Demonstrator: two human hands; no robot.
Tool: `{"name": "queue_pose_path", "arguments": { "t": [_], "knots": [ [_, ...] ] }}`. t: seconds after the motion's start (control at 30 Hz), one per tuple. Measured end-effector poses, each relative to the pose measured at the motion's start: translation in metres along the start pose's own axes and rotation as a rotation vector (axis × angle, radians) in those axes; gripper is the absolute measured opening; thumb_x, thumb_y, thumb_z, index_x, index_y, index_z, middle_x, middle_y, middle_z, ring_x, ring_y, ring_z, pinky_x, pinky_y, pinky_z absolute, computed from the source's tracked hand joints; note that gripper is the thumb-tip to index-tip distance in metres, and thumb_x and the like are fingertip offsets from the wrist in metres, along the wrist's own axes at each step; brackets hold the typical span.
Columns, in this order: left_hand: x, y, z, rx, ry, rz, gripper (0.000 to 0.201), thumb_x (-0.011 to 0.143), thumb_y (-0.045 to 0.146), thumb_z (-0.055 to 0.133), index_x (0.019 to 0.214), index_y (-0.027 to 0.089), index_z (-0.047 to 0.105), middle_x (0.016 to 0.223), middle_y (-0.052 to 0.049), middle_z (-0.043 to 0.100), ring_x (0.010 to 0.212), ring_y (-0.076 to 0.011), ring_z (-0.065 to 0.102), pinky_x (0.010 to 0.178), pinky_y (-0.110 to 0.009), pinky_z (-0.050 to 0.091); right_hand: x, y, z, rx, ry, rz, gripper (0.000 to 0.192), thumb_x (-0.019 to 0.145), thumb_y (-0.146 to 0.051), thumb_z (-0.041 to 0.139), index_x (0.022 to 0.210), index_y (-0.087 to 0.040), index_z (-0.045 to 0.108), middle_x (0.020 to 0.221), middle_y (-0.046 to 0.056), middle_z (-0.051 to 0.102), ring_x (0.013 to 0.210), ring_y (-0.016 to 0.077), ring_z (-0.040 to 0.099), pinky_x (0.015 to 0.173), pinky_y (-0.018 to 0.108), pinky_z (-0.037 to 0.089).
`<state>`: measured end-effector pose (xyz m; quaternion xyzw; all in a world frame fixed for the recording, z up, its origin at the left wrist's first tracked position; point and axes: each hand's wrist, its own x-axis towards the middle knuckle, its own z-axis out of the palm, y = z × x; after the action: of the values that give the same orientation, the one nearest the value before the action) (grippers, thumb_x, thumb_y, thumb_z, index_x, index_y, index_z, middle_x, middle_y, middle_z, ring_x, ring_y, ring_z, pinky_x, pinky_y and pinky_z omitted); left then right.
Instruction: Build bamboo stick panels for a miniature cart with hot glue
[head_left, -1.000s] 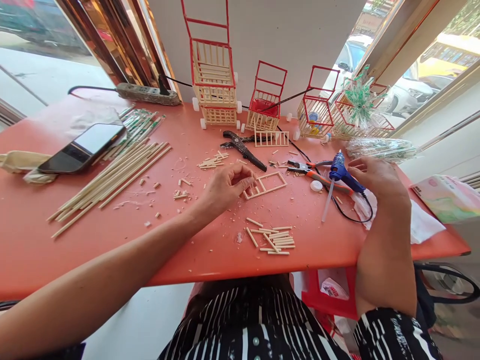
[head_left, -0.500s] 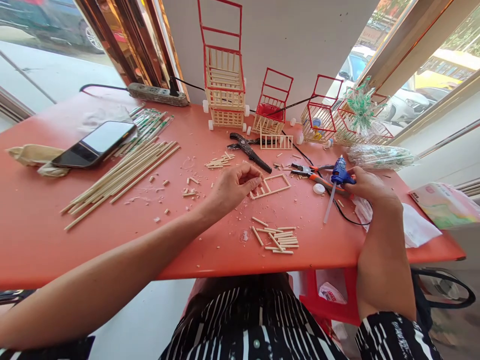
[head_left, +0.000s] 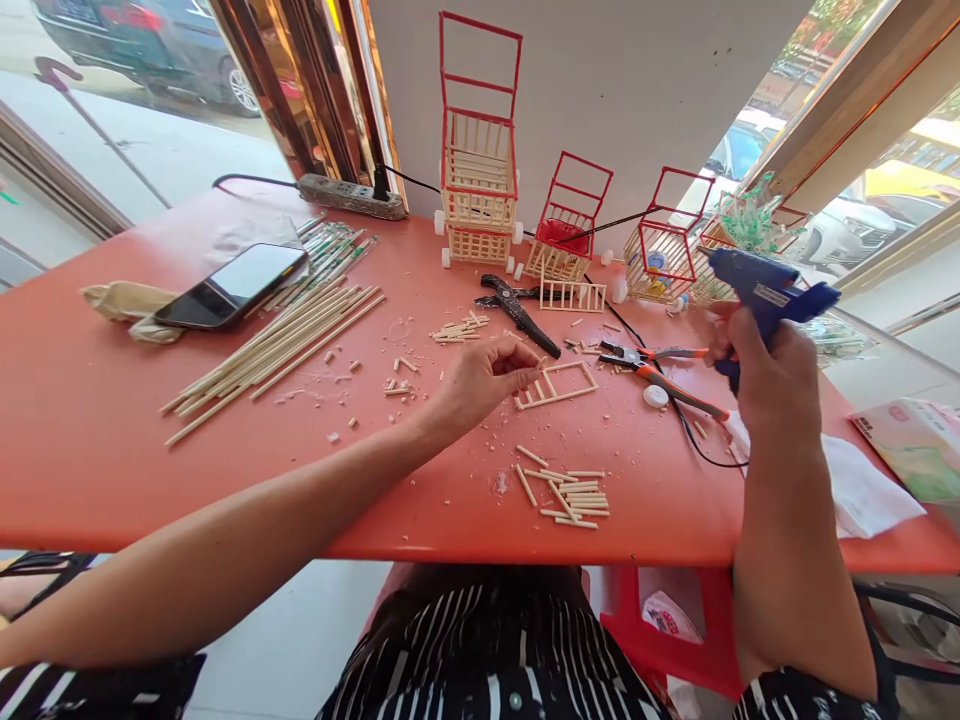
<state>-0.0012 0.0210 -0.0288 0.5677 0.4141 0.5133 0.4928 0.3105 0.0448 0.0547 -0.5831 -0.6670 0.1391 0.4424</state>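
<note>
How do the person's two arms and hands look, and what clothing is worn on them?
Both forearms are bare down to the left hand and right hand. No rings, watch or gloves are visible. Short black sleeves with white stripes show near the lower picture edge, the left sleeve and the right sleeve. The same striped fabric covers the lap.

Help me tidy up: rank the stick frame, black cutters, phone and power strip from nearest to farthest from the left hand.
1. stick frame, at the left hand's fingertips
2. black cutters, just behind
3. phone, far left
4. power strip, back edge
</note>
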Motion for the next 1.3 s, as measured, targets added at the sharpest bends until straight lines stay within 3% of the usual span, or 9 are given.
{"name": "queue_pose_path", "arguments": {
  "t": [0.03,0.1,0.2,0.37,0.57,1.3],
  "knots": [
    [0.000,0.001,-0.001,0.017,0.017,0.014,0.031,0.068,0.045,0.087,0.074,0.018,0.072,0.068,-0.001,0.070,0.062,-0.0132,0.063,0.059,-0.025,0.053,-0.006,-0.006,0.007,0.202,-0.071,-0.003,0.038,0.103,-0.055,0.056,0.111,-0.020,0.070,0.079,0.005,0.054,0.071,0.0185,0.055,0.071,0.037,0.050],
    [0.001,0.002,-0.002,0.068,0.061,0.050,0.031,0.070,0.046,0.086,0.073,0.018,0.074,0.072,-0.002,0.073,0.065,-0.0137,0.064,0.063,-0.026,0.053,-0.019,-0.021,0.019,0.347,-0.234,0.019,0.045,0.098,-0.065,0.064,0.107,-0.022,0.072,0.083,0.005,0.058,0.069,0.0169,0.057,0.065,0.034,0.049],
    [0.002,0.004,-0.005,0.136,0.104,0.084,0.028,0.074,0.045,0.085,0.075,0.019,0.077,0.079,-0.004,0.078,0.072,-0.0162,0.068,0.069,-0.028,0.056,-0.033,-0.040,0.029,0.246,-0.430,0.034,0.058,0.091,-0.079,0.064,0.093,-0.022,0.072,0.079,0.005,0.064,0.066,0.0167,0.057,0.057,0.032,0.046],
    [0.003,0.004,-0.008,0.170,0.125,0.103,0.014,0.079,0.033,0.080,0.080,0.019,0.081,0.090,-0.005,0.083,0.082,-0.0187,0.074,0.077,-0.031,0.059,-0.039,-0.049,0.038,0.203,-0.565,-0.045,0.062,0.095,-0.081,0.055,0.085,-0.022,0.070,0.078,0.007,0.068,0.064,0.0171,0.057,0.058,0.033,0.046],
    [0.000,0.005,-0.009,0.178,0.130,0.097,0.014,0.081,0.033,0.081,0.083,0.019,0.081,0.090,-0.005,0.083,0.083,-0.0192,0.075,0.078,-0.031,0.060,-0.039,-0.041,0.039,0.149,-0.571,-0.037,0.062,0.099,-0.079,0.051,0.080,-0.021,0.066,0.064,0.003,0.056,0.061,0.0168,0.053,0.056,0.032,0.043],
    [-0.002,0.014,-0.007,0.190,0.157,0.088,0.010,0.081,0.028,0.078,0.080,0.018,0.081,0.086,-0.004,0.081,0.072,-0.0149,0.067,0.070,-0.027,0.054,-0.038,-0.040,0.040,0.103,-0.590,-0.013,0.069,0.093,-0.087,0.051,0.074,-0.021,0.056,0.067,0.003,0.057,0.055,0.0133,0.051,0.052,0.030,0.039]
  ]
}}
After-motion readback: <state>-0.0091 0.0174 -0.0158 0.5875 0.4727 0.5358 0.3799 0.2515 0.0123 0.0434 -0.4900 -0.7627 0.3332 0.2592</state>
